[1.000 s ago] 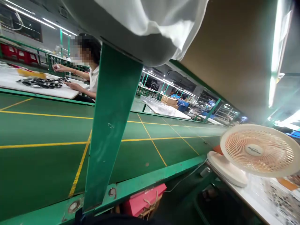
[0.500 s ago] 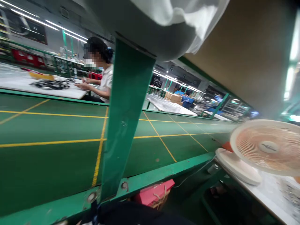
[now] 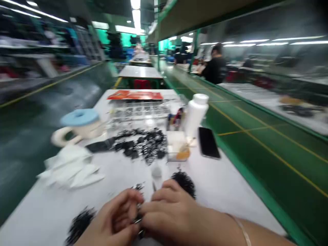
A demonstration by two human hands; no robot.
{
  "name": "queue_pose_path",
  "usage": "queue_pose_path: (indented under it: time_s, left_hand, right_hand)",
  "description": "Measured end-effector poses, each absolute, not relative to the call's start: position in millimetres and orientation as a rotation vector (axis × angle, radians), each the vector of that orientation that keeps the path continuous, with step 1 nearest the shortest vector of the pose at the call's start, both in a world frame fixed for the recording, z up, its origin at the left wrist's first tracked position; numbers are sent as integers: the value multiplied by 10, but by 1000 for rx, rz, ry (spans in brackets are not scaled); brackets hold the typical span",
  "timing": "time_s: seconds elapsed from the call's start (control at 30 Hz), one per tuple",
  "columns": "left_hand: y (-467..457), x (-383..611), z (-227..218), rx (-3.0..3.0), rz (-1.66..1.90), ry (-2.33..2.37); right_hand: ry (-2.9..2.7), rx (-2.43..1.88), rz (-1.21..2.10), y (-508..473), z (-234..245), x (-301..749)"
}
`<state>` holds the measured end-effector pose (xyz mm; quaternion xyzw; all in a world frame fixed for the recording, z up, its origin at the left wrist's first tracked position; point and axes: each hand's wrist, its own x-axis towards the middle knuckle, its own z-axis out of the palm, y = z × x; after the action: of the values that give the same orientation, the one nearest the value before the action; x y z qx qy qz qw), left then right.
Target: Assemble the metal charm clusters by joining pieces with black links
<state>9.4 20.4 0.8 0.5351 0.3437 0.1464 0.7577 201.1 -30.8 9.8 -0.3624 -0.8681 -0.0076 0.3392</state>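
Here, left hand and right hand pinching small metal piece; clear tray holds orange bits.

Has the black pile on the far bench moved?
No, it seems not: the black pile still lies beside the orange strip on that white bench.

1. Our left hand and right hand are around small metal pieces at the near edge of the desk.
2. Ahead of them lies a heap of small parts.
3. Left of the heap, a lidded mug stands behind tissues.
4. Right of it, we have a plastic bottle beside a phone.
5. Behind it sits a clear tray.
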Motion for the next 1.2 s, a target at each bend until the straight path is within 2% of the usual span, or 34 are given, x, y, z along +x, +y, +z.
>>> queue_pose_path:
  time_s: [0.1,0.27,0.9,1.2]
  left_hand:
    - [188,7,84,1208,363,720]
    - [244,64,199,1206,375,740]
    - [264,117,169,909,400,650]
    - [268,86,78,718,339,381]
  right_hand:
    - [-2187,-893,65,-332,15,1971]
    - [-2133,-1056,168,-399,-10,1995]
    - [-2122,-1131,296,-357,107,2112]
    - [-1835,-1072,691,-340,27,2077]
